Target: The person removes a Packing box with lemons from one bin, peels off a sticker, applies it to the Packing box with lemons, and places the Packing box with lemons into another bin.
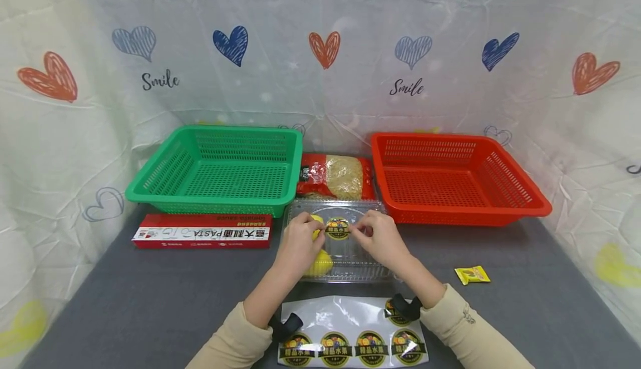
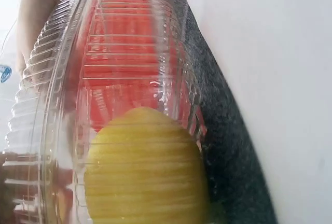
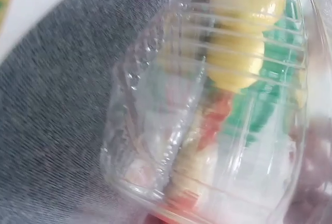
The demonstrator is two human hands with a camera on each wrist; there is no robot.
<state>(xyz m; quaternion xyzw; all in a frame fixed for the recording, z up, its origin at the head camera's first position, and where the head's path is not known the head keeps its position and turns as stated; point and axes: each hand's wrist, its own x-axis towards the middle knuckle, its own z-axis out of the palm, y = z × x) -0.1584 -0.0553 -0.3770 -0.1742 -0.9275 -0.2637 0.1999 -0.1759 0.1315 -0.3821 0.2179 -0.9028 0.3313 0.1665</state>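
The sticker sits on the lid of the clear plastic box, mid-table in front of the 2 baskets, and both hands are on it. It looks thin, light and floppy, likely to crease, so it is best handled by its edges. The left hand presses curled fingers at its left edge; the right hand pinches its right edge. The box looks light, springy and slick, with yellow lemons inside. More stickers wait on the sheet nearer the person.
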